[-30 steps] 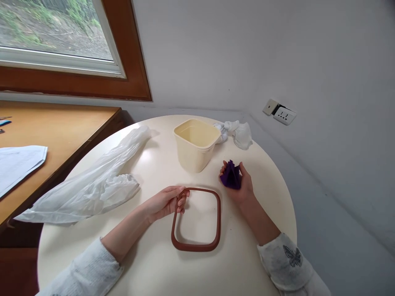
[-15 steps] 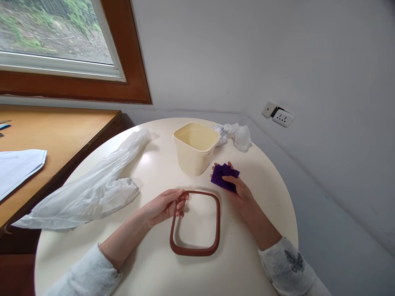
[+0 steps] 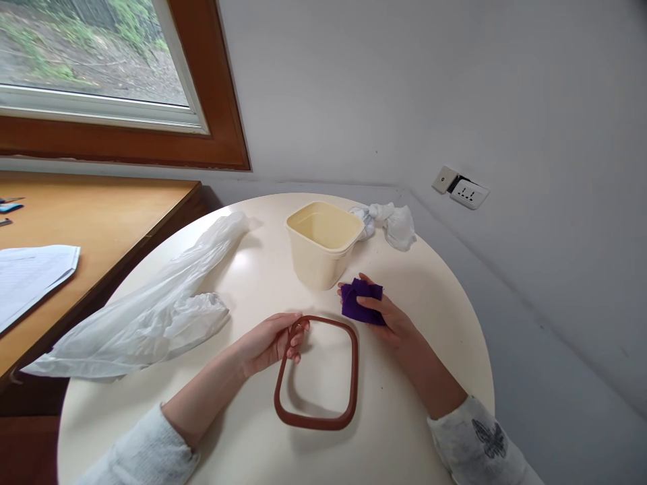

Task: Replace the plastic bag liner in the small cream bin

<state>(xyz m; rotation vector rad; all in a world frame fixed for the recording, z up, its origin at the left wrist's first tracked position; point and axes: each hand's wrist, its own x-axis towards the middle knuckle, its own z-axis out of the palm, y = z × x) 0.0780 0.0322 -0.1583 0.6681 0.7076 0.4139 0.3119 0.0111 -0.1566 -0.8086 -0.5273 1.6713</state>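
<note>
My left hand grips the top left corner of a brown, rounded-square frame, which looks like the rim of a bin. The frame is tilted and casts a shadow on the table below it. In my right hand is a folded purple cloth, pinned under the thumb with fingertips showing behind it. Just beyond both hands, a cream plastic bin stands upright on the table, its mouth open and its visible inside bare.
A long crumpled white plastic bag lies on the left of the round white table. Behind the bin is a knotted white bag. A wooden desk with papers adjoins at left; a wall socket is at right.
My right hand has brought the purple cloth slightly left and nearer to the frame. The frame has tilted a little, its lower edge shifting down and left, still held in my left hand.
</note>
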